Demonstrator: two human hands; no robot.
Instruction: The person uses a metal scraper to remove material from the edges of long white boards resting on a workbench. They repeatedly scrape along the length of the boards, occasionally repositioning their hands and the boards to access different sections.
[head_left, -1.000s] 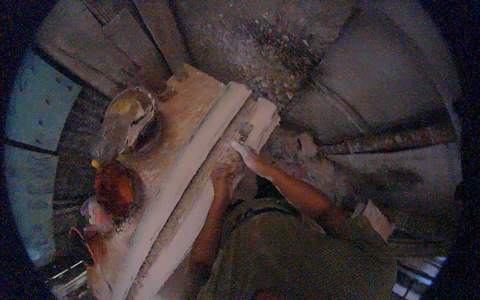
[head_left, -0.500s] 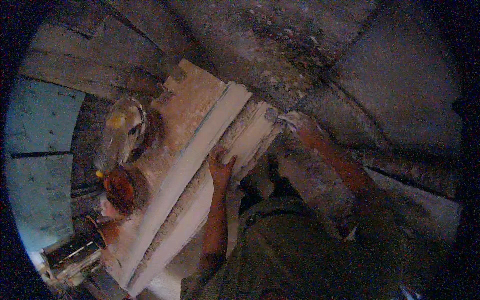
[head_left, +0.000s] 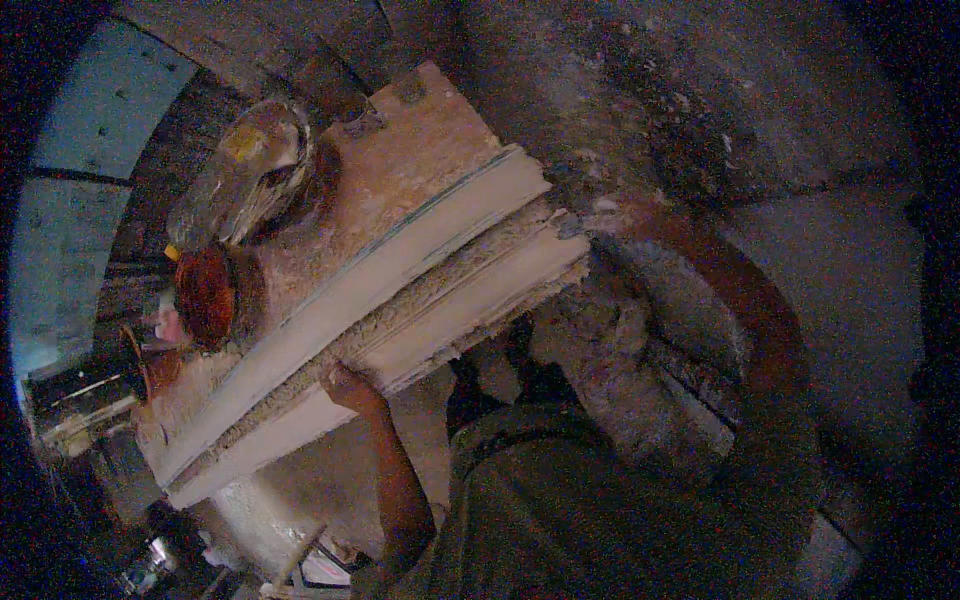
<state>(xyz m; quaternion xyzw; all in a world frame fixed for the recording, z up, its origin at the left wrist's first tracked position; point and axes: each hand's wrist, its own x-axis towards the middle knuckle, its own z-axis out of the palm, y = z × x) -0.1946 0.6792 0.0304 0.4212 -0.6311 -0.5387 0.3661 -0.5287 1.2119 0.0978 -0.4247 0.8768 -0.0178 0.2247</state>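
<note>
Clock directions run from the centre of the view.

1. The long, pale, plaster-like moulding (head_left: pixel 440 240), two smooth ridges with a rough brown-grey groove between them, stretches from 8 o'clock to 1 o'clock. Its ridges look largely shaped; the groove looks unfinished.
2. At 8 o'clock, the bare left hand (head_left: pixel 350 387) rests on the near ridge, fingers bent; I cannot tell whether it grips.
3. Towards 2 o'clock, the near edge is ragged, apparently still unsmoothed. The bare right hand (head_left: pixel 625 215) is beside that end, its fingers near a small, flat, grey piece (head_left: pixel 571 225); dimness hides whether it is held.
4. Around, between 8 and 9 o'clock, is a black-and-silver, bulky object (head_left: pixel 85 392).
5. At 9 o'clock, an orange-brown, rounded bowl (head_left: pixel 203 298) sits apart from the moulding.
6. At 10 o'clock lies a clear, plastic-looking bundle with a yellow patch (head_left: pixel 240 165), also apart.
7. Towards 12 o'clock, a tan, wooden-looking board (head_left: pixel 440 115) extends beyond the moulding.
</note>
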